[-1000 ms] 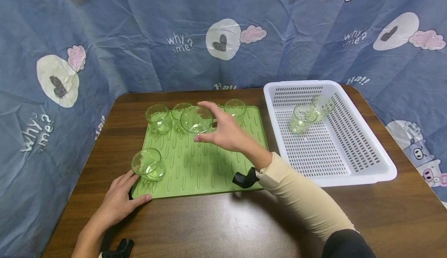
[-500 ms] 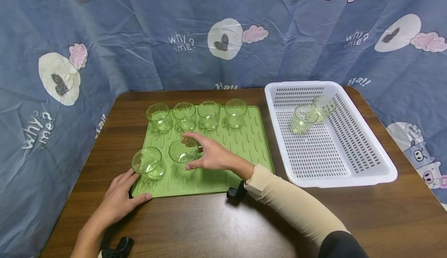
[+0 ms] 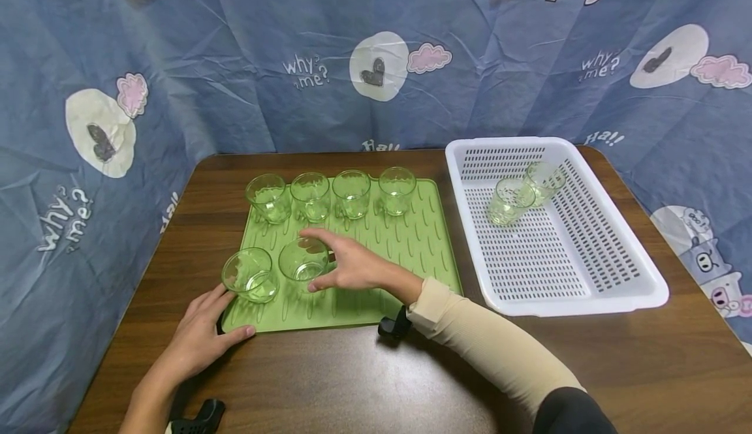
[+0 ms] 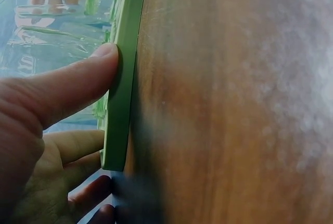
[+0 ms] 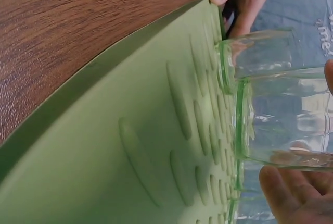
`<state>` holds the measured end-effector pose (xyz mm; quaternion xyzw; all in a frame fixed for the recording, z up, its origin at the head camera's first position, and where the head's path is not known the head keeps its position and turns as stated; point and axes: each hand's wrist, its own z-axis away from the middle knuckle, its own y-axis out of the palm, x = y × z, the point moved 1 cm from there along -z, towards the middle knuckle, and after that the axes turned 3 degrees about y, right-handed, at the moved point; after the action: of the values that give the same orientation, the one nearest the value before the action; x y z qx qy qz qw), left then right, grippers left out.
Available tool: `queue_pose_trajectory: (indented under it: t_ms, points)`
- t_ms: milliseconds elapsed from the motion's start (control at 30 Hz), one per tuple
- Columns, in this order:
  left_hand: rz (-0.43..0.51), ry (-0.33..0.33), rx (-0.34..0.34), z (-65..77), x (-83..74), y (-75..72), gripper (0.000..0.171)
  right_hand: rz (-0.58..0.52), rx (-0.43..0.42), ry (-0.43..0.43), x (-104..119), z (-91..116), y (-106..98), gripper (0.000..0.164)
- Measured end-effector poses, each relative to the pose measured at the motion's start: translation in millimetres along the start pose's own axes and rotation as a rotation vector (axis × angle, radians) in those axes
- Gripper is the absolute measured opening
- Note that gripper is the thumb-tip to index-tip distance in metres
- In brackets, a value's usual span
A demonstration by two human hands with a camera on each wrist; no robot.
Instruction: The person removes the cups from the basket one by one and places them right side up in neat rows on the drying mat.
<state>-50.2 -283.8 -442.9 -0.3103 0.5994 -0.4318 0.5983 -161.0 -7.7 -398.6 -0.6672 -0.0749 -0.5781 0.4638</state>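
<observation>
My right hand point(image 3: 355, 263) holds a clear green-tinted drinking glass point(image 3: 302, 265) upright from its right side, thumb nearer me and fingers round the far side. In the right wrist view that glass point(image 5: 286, 114) has its base at the green ridged mat point(image 5: 78, 151); whether it bears fully on it I cannot tell. Just left of it stands a similar glass point(image 3: 251, 279), a narrow gap between them. At the front left corner of the mat point(image 3: 352, 310), my left hand point(image 3: 200, 335) lies spread, its thumb against the front edge point(image 4: 122, 78) and its fingers along the left side.
Several matching glasses point(image 3: 352, 196) stand in a row along the mat's back edge. To the right, a white perforated basket point(image 3: 623, 290) contains two glasses point(image 3: 510, 202). A printed blue cloth point(image 3: 235, 62) hangs behind the wooden table point(image 3: 329, 382).
My right hand has brought its glass toward me, left and down from above the back row, beside the front left glass. My left hand has stayed at the mat's corner.
</observation>
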Motion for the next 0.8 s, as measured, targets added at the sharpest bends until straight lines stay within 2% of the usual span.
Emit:
queue_pose_trajectory:
  t_ms: [367,800]
  points:
    - [-0.005,-0.009,0.007,-0.4,-1.1,-0.1,0.082,0.084,0.063,0.001,-5.4,-2.0,7.7,0.095]
    - [0.002,0.016,-0.012,0.1,1.5,1.5,0.082,0.062,0.088,0.0,-6.9,-3.3,9.9,0.097]
